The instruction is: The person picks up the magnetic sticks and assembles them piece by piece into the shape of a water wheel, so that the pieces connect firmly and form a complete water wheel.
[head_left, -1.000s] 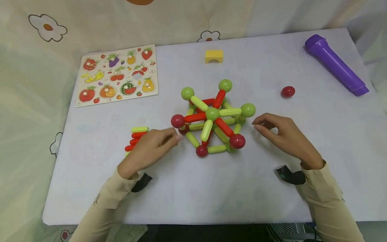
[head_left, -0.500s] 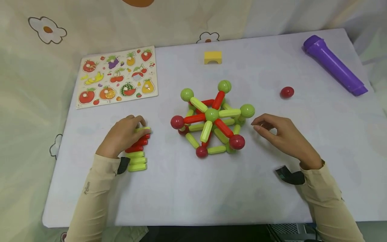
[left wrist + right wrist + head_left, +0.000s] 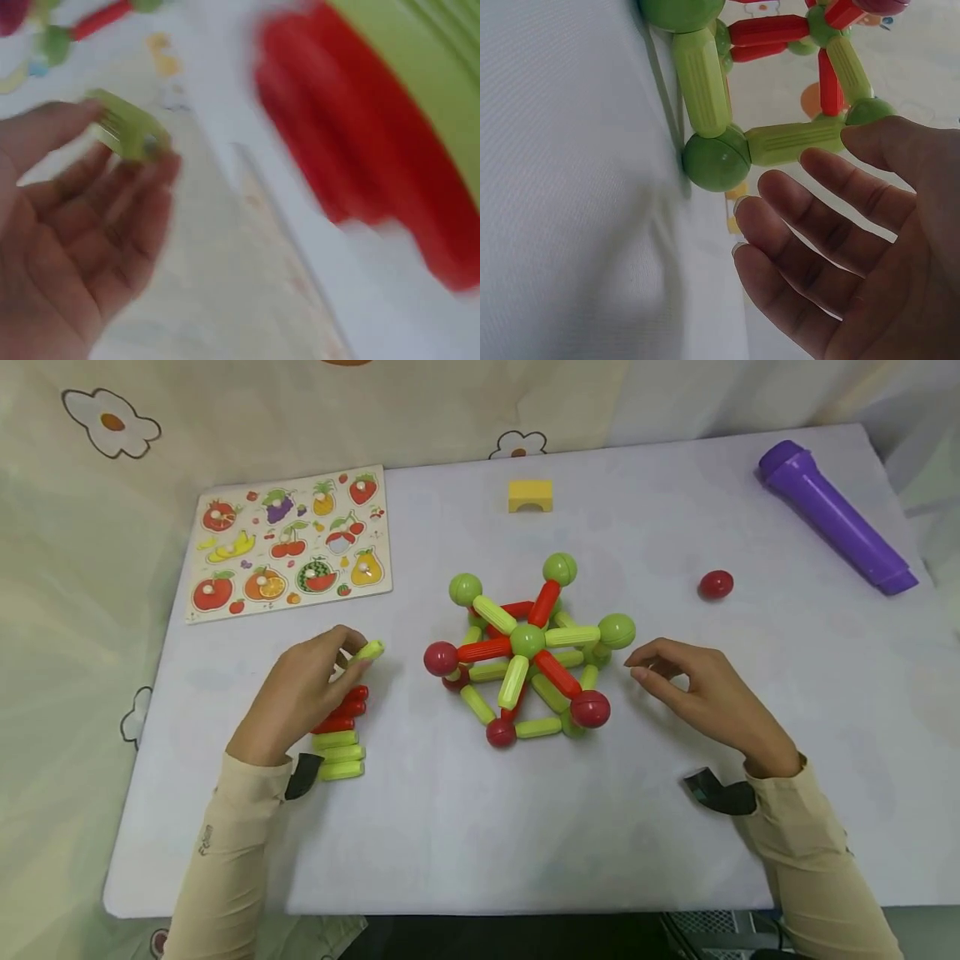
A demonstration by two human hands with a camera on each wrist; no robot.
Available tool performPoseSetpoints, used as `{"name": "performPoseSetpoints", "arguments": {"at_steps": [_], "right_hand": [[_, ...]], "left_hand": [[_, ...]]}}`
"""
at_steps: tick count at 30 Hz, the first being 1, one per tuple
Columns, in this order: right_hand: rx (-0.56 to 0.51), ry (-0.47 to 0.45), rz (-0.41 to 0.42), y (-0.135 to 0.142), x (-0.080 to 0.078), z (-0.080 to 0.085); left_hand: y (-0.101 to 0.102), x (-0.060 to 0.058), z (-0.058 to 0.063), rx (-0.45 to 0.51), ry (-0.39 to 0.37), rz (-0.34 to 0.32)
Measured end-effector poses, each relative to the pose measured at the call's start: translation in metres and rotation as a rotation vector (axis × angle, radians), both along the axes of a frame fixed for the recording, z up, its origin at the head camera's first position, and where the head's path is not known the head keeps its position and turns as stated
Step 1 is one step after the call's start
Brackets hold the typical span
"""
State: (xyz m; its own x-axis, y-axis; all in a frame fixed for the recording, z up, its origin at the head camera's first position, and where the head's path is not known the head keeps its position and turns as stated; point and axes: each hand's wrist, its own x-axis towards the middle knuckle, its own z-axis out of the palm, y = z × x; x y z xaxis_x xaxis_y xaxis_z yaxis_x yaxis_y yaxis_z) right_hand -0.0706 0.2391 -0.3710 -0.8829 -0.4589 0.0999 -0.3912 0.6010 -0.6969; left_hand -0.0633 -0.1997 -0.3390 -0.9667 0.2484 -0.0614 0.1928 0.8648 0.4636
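My left hand (image 3: pixel 300 685) pinches a lime-green ribbed rod (image 3: pixel 370 650) between thumb and fingertips, raised over the far end of a row of loose rods. The same green rod (image 3: pixel 124 127) shows blurred in the left wrist view. Below that hand lie red rods (image 3: pixel 339 724) and, nearer the front, several green rods (image 3: pixel 341 769). At the table's middle stands a structure of rods and balls, with a green ball (image 3: pixel 527 642) at its top centre. My right hand (image 3: pixel 693 693) is beside the structure's right side, fingers loosely bent and holding nothing.
A fruit puzzle board (image 3: pixel 292 543) lies at the back left. Behind the structure is a yellow arched block (image 3: pixel 530 496). A loose red ball (image 3: pixel 716 584) lies right of the structure, and a purple tube (image 3: pixel 836 518) lies at the back right.
My left hand has gone from the structure's left side to the row of rods, taken the farthest green rod and raised it. My right hand stays in place.
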Motion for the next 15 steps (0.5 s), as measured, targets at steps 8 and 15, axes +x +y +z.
{"name": "performPoseSetpoints", "arguments": {"at_steps": [8, 15], "right_hand": [[-0.009, -0.003, -0.006, 0.002, 0.000, 0.001], [-0.005, -0.027, -0.020, 0.002, 0.000, -0.001]], "left_hand": [[0.056, 0.039, 0.002, 0.387, 0.063, -0.221], [0.072, 0.052, -0.010, 0.458, 0.249, -0.275]]}}
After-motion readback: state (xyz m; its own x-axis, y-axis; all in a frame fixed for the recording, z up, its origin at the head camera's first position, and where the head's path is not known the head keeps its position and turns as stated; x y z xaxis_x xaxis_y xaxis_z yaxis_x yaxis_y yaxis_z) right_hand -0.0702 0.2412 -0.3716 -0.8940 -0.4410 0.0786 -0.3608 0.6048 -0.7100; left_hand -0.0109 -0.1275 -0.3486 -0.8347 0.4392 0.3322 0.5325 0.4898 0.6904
